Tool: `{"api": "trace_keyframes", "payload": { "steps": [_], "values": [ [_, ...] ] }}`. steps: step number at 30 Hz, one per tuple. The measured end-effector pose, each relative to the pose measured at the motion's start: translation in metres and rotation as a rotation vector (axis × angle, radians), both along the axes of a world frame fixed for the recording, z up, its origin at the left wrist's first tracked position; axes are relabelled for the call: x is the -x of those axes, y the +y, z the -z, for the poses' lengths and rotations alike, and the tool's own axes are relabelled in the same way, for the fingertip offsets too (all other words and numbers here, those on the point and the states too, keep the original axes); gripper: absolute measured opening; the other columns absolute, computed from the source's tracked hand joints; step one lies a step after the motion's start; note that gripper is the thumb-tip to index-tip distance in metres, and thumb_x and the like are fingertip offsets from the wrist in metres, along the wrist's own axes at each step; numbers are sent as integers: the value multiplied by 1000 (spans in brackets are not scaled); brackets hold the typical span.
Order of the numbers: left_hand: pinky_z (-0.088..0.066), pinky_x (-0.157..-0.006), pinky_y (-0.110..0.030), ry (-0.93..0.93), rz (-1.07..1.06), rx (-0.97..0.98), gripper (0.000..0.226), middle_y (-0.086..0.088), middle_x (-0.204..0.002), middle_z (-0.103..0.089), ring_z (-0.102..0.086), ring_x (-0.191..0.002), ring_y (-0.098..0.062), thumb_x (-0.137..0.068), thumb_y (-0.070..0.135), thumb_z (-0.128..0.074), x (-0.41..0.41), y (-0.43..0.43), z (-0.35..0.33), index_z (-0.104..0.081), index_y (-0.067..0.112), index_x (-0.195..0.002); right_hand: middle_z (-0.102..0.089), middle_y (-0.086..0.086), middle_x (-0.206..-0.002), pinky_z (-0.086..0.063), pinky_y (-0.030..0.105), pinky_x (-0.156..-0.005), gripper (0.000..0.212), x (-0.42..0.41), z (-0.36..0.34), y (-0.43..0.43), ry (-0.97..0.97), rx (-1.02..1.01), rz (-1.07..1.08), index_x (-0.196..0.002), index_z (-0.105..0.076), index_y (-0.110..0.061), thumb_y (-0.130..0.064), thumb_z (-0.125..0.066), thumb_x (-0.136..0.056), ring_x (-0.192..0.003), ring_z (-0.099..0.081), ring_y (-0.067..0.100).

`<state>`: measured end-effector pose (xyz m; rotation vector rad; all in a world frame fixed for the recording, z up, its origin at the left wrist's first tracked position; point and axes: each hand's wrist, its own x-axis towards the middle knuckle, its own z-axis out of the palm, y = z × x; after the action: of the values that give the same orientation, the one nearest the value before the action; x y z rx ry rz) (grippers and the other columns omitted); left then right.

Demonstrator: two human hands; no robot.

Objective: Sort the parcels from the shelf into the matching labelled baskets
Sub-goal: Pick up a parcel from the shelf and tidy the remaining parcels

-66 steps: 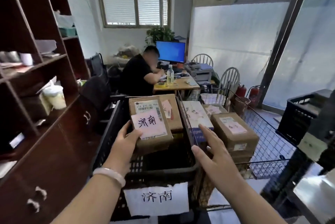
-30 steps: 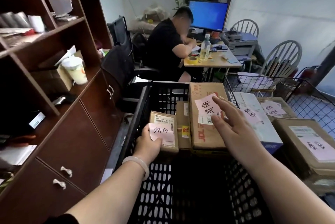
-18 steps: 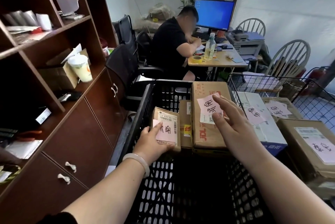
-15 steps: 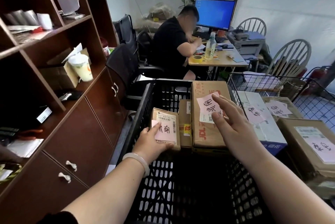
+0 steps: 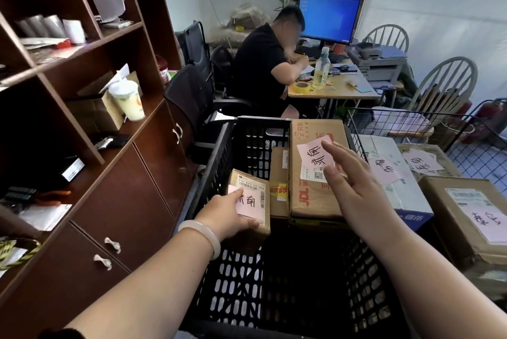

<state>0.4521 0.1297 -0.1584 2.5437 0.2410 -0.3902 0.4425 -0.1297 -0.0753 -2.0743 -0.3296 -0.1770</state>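
Reaching into the black basket [image 5: 238, 270], the left hand [image 5: 227, 218] is curled round the near left corner of a small brown parcel [image 5: 248, 185]. The thumb is laid across its pink handwritten note [image 5: 248, 203] and the other fingers are tucked beneath. The parcel is held inside the basket, close to the left wall; whether its underside is resting on anything cannot be told. Just beside it a narrow parcel [image 5: 278, 182] is stood, and beyond that a large carton [image 5: 310, 196] is set against the basket's right wall, with its own pink note [image 5: 315, 156] on top. The right hand [image 5: 354, 190] is held over this carton with fingers straight and slightly spread, gripping nothing — contact with the note cannot be made out. To the right, a wire basket [image 5: 477, 159] is filled with more labelled parcels, among them a white-and-blue box [image 5: 397, 196] and a brown carton [image 5: 466, 218]. A dark wooden shelf unit [image 5: 123, 201] is seen at the left.
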Motion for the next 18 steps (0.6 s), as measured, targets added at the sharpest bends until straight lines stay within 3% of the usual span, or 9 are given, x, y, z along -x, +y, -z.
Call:
{"api": "trace_keyframes", "payload": {
  "steps": [5, 10, 13, 18],
  "values": [
    [-42, -104, -30, 88, -6, -11, 100, -5, -149, -42, -50, -127, -23, -82, 55, -72, -4, -3, 7, -13, 30, -158, -36, -28, -143, -32, 43, -115, 53, -1, 2, -1, -6, 1, -24, -138, -41, -52, -65, -39, -87, -137, -28, -5],
    [-30, -114, -33, 186, -27, -47, 101, -11, -152, -18, -42, -133, -29, -84, 54, -70, -8, -3, 20, -6, 30, -159, -35, -35, -139, -30, 39, -115, 48, 0, 8, -2, -10, 2, -46, -136, -40, -57, -65, -41, -88, -136, -25, -11],
    [-29, -115, -34, 209, 12, -117, 93, -8, -152, -13, -41, -133, -30, -88, 46, -69, -6, -9, 32, -12, 29, -158, -35, -38, -137, -29, 30, -113, 51, -1, 11, -5, -4, 2, -37, -137, -43, -51, -62, -41, -88, -133, -24, -17],
    [-31, -116, -40, 296, 37, -192, 78, -11, -155, -26, -37, -138, -30, -97, 38, -57, -4, -14, 54, -13, 20, -158, -37, -25, -146, -22, 11, -101, 49, -1, 14, -11, 0, 18, -5, -137, -42, -53, -62, -40, -88, -133, -25, -15]
  ]
}}
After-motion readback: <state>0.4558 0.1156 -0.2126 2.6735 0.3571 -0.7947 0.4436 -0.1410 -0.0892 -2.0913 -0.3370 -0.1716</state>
